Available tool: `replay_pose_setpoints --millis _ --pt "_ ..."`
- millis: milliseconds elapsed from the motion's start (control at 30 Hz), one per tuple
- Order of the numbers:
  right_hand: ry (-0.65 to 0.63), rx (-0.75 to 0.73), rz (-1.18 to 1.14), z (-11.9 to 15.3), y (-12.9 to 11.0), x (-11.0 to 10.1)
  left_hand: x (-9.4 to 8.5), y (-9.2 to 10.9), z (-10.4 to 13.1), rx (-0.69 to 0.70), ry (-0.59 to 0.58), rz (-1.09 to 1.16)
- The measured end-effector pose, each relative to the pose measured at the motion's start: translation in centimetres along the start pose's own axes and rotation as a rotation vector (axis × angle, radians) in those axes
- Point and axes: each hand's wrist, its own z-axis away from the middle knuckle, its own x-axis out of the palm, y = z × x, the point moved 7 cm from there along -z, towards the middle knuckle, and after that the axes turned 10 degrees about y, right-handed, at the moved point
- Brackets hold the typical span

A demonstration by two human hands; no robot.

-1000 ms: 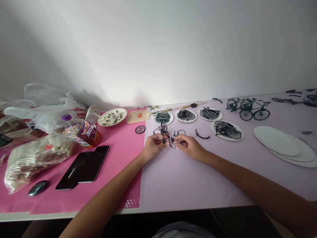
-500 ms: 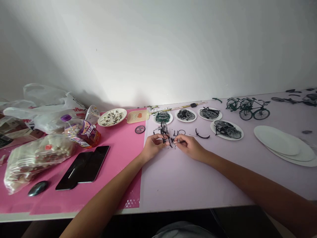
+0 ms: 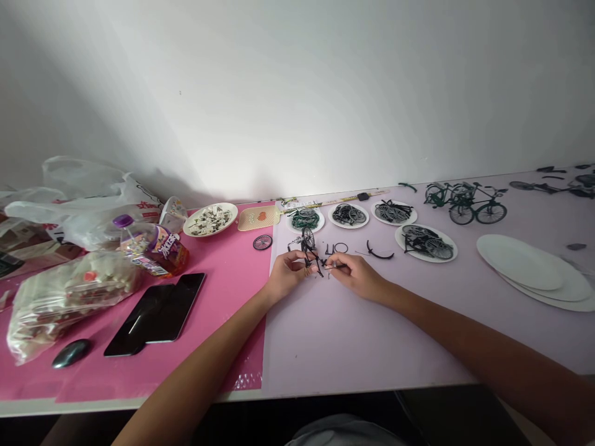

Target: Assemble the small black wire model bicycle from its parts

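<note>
A partly built black model bicycle (image 3: 307, 239), one spoked wheel on it, is gripped by my left hand (image 3: 286, 277), thumb and fingers closed round the frame. My right hand (image 3: 354, 276) is pinched close by the frame's right side. Something thin and dark with a pale tip shows between its fingers; its kind is unclear. Just beyond my hands lie small black parts and a thin ring (image 3: 341, 248). A curved black part (image 3: 380, 251) rests to the right. On the pink mat at left is a loose black wheel (image 3: 263, 242).
Plates of bicycle parts (image 3: 398, 231) stand along the back, with finished model bicycles (image 3: 478, 212) to their right. White plates (image 3: 520, 263) lie stacked at far right. On the left are phones (image 3: 174, 310), a drink bottle (image 3: 153, 246), a mouse (image 3: 71, 354) and plastic bags (image 3: 69, 297).
</note>
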Motion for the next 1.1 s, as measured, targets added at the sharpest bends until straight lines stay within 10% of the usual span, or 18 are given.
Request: replay_pose_setpoints --millis 1100 --pt "-0.081 -0.053 0.075 0.0 -0.6 0.4 1.0 0.8 0.7 0.119 -0.081 -0.096"
